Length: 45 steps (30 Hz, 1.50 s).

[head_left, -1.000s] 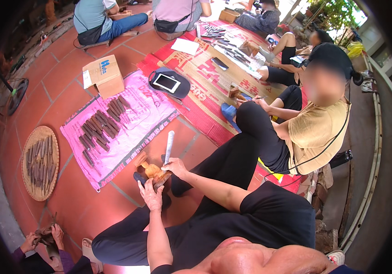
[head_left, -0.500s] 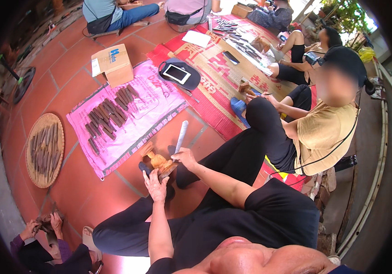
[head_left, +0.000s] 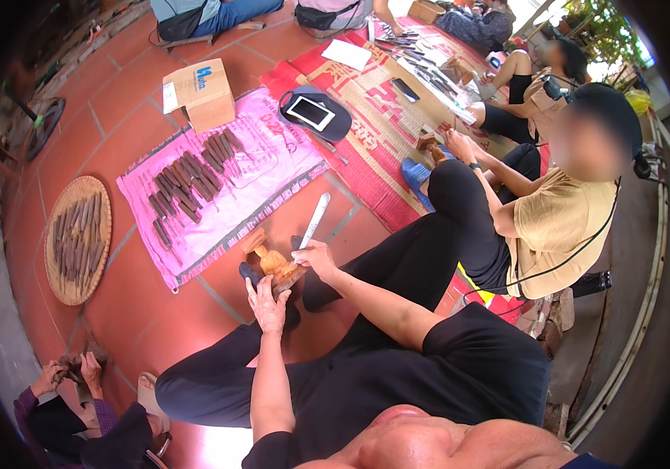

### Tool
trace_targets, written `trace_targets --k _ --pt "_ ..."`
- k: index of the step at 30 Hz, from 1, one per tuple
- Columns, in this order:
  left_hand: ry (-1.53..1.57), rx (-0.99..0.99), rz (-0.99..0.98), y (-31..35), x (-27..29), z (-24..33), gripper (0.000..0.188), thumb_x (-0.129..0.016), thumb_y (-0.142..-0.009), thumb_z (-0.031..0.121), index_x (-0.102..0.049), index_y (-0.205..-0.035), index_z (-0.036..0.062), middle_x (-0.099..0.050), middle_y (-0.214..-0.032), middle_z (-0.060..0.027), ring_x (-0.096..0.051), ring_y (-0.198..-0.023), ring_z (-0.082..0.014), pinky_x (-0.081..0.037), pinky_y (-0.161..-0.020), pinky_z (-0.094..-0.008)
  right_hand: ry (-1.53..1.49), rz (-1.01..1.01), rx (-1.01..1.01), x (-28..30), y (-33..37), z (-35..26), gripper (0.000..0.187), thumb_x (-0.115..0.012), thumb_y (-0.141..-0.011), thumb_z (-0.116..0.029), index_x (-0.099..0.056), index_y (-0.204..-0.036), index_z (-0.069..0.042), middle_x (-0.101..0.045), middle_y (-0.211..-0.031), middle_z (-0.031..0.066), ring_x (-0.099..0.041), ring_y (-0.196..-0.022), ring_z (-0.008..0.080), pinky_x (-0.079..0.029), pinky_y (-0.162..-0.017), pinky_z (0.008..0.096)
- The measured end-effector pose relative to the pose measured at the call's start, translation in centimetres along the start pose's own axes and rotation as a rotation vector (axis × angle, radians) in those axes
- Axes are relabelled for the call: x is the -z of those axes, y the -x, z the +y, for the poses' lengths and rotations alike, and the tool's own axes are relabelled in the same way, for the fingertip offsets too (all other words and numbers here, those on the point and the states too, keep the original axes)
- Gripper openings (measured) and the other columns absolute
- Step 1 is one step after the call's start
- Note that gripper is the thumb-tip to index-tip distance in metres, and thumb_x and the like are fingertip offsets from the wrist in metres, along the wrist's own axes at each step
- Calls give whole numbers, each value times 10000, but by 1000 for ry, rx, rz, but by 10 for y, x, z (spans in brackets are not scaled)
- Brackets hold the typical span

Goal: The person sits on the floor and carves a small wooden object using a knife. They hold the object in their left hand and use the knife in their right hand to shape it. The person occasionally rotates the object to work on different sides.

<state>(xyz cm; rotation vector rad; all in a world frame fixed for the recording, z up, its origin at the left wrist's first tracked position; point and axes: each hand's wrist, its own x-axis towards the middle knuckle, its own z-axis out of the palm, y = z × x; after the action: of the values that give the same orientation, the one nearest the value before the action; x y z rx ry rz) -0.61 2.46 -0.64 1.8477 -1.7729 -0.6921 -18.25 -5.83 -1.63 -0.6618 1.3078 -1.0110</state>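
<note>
My left hand (head_left: 268,306) grips the lower end of a yellow-brown carved wooden figure (head_left: 274,261), held low in front of my crossed legs. Its rounded middle shows, while my fingers cover part of the base. My right hand (head_left: 316,259) is closed round a long, pale-handled carving tool (head_left: 319,213). The handle slants up and away from my fist; the working tip, down against the wood, is too small to make out. Dark footwear (head_left: 249,273) shows beside the figure.
Ahead lies a pink sheet (head_left: 229,227) bearing several dark-handled tools (head_left: 186,184), near a cardboard box (head_left: 206,98) and a cap with a phone (head_left: 311,113). A round basket (head_left: 104,270) of tools is at left. A co-worker (head_left: 553,203) sits close at right; another person's hands (head_left: 91,375) work at lower left.
The view has shifted slightly. The pale tool's handle leans a little more to the right. Both my hands keep their hold. The co-worker at right has moved their hands and forearms.
</note>
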Motion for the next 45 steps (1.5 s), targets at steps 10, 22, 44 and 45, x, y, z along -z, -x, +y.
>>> trace_targets --k 10,22,44,45 --pt "-7 -4 0 -1 -4 -6 597 -739 -745 214 -496 -1280 105 -515 -1300 -68 -214 -1400 -343 -233 -1109 -458 -19 193 1 -5 -1 -4 90 -705 -766 -20 -664 -843 -39 -625 -688 10 -549 -537 69 -441 -504 204" --pt "-40 -55 56 3 -9 -12 598 -753 -733 277 -508 -1254 117 -534 -1278 -52 -261 -1376 -352 -264 -1074 -486 -88 143 -7 -5 -4 5 91 -736 -742 -27 -656 -782 -16 -635 -690 29 -572 -543 97 -462 -510 227" --pt "-10 -7 10 0 -6 -11 603 -752 -735 270 -503 -1268 139 -537 -1288 -46 -256 -1383 -346 -254 -1095 -482 -93 186 -8 -15 -13 12 87 -739 -719 -3 -657 -748 -9 -611 -673 9 -572 -582 118 -454 -564 234" --pt "-7 -2 8 -1 -5 -10 601 -752 -735 269 -503 -1267 140 -536 -1289 -45 -255 -1383 -345 -254 -1095 -482 -84 144 19 -16 -13 13 84 -738 -720 -3 -662 -755 -9 -613 -675 10 -571 -581 119 -451 -564 235"
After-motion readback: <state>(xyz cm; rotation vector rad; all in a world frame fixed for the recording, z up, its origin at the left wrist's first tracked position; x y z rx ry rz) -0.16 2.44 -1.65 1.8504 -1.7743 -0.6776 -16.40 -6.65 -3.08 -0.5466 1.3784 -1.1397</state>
